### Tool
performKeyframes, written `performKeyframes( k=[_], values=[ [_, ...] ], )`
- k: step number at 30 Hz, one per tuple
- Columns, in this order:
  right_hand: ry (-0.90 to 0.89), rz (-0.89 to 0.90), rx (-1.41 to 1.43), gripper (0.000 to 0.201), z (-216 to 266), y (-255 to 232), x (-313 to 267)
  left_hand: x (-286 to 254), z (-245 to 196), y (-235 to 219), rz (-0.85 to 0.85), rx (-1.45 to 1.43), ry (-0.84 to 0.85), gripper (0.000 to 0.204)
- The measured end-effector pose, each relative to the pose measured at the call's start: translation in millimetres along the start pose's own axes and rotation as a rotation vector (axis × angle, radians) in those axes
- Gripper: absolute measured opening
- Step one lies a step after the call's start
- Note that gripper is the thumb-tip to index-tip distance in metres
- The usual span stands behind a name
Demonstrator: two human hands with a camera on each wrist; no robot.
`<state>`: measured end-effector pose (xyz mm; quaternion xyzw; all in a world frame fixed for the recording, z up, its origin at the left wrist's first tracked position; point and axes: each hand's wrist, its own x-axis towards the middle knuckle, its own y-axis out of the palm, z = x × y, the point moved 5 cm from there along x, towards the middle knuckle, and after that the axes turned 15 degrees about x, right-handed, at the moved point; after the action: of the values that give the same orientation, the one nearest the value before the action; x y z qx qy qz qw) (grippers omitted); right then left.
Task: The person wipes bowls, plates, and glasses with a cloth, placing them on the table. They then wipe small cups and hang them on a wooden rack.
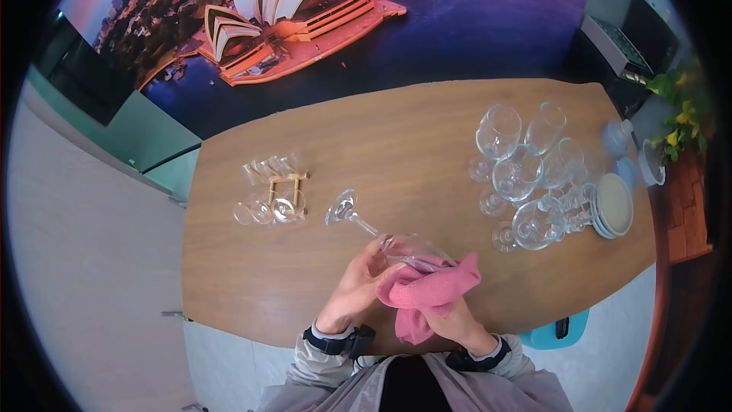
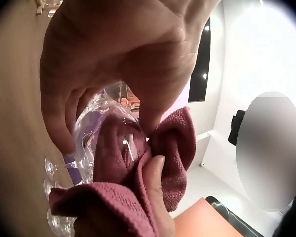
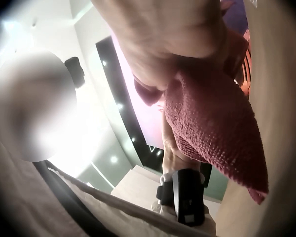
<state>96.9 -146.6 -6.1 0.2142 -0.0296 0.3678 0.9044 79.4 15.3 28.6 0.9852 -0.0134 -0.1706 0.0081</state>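
Observation:
A clear wine glass (image 1: pixel 412 246) is tilted over the near side of the table, its foot pointing away to the left and its mouth toward the cloth. My left hand (image 1: pixel 352 287) grips the bowl, fingers and thumb spread round it in the left wrist view. My right hand (image 1: pixel 460 325) holds a pink cloth (image 1: pixel 428 288), with the thumb pressing a fold at the rim. Part of the cloth (image 2: pixel 119 148) shows through the glass, tucked inside the bowl. The other right fingers are hidden by the cloth, which hangs down in the right wrist view.
Several wine glasses (image 1: pixel 518 173) stand on the right of the wooden table (image 1: pixel 396 145), beside stacked dishes (image 1: pixel 614 206). On the left, a small wooden rack (image 1: pixel 288 178) holds several small glasses (image 1: pixel 261 170). A blue stool (image 1: pixel 557 333) is below the near right edge.

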Motion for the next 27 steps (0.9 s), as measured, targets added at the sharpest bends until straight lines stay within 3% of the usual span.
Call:
performKeyframes(
  k=[3,5,9,12,22,27],
  values=[
    [-0.062,-0.024,-0.050,0.047,-4.2,-6.5,-4.6,-0.6,0.0,0.9,0.025,-0.135,0.125,0.062],
    [0.001,-0.063,0.094,0.050,-7.7,-8.7,-9.4,-2.1,-0.3,1.1,0.047,-0.169,0.167,0.065],
    [0.032,-0.020,0.113,0.046,7.5,-7.2,-0.2,-6.4,-8.5,-1.4,0.089,-0.206,0.223,0.076],
    [0.003,0.039,-0.062,0.042,12.6,-11.7,2.3,-7.9,-14.5,-0.2,0.121,-0.152,0.283,0.080],
    [-0.014,0.007,0.095,0.039,7.6,-6.0,3.9,-4.3,-6.5,-2.1,0.126,-0.143,0.307,0.076],
    [0.041,0.009,0.110,0.041,10.6,-2.8,3.0,-1.5,8.6,-5.7,0.095,-0.179,0.225,0.075]
  ],
)
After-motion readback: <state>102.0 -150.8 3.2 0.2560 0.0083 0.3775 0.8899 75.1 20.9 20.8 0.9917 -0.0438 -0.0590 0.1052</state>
